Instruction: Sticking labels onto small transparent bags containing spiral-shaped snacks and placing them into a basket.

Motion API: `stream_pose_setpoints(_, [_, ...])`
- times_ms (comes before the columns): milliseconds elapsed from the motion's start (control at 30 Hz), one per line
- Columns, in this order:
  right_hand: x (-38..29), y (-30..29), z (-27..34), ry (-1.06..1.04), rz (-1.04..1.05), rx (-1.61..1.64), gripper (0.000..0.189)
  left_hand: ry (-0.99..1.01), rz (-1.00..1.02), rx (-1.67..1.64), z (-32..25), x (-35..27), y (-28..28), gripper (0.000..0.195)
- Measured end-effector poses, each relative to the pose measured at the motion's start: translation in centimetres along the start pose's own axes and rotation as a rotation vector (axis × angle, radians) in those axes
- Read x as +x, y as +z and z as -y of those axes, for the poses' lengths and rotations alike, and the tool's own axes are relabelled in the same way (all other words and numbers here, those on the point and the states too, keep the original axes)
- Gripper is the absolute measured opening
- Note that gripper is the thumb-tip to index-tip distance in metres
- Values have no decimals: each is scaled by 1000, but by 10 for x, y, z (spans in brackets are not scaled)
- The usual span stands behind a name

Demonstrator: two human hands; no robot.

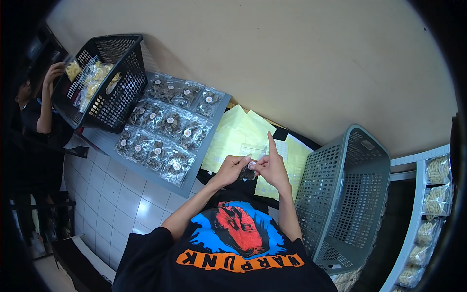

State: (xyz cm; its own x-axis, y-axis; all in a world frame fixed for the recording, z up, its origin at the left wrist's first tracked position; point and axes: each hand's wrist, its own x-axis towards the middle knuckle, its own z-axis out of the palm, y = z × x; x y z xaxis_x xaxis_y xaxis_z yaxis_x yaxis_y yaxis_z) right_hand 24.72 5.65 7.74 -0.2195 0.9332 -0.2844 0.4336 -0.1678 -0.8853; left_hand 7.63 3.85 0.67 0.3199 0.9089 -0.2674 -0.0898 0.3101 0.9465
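Observation:
Both my hands are on one clear plastic bag (247,174) with dark contents, held in front of my chest. My left hand (229,171) pinches its left side between thumb and fingers. My right hand (274,171) has its thumb on a round white sticker (251,165) on the bag, while its index finger points straight out. The bag's clear upper part reaches over pale yellow sheets (228,135). A white sheet (282,148) with small marks lies beside my right hand. My fingers hide part of the bag.
On the grey table (197,166) to the left, several stickered bags (169,122) lie in rows. A black basket (127,85) there holds bags of yellow pieces (96,78). A co-worker's hand (54,71) is at its far side. A grey-green basket (323,197) stands right, near shelved bags (437,199).

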Motion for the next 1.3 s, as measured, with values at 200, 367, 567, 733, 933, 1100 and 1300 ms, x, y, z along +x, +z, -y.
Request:
stream_pose_setpoints(200, [-3, 4, 0, 26, -79, -69, 111, 7, 2, 66, -5, -4, 1, 38])
stream_pose_setpoints(367, [-8, 4, 1, -33, -240, -234, 94, 117, 44, 166, 1, -2, 1, 26])
stream_pose_setpoints(567, [-3, -2, -22, -35, -280, -337, 72, 40, -137, -69, 9, 7, 3, 21])
stream_pose_setpoints(733, [4, 14, -51, -111, -156, 493, 43, 121, -90, -177, 13, 7, 11, 19])
stream_pose_setpoints(933, [-4, 17, -58, 10, -96, 532, 23, -129, -79, -502, 12, 4, 11, 18])
stream_pose_setpoints(1100, [-12, 3, -55, 27, 97, 637, 32, -163, -118, -527, 10, -4, 13, 21])
stream_pose_setpoints(1300, [-7, 10, -55, 84, 138, 769, 36, -32, -240, -181, 9, -6, 25, 23])
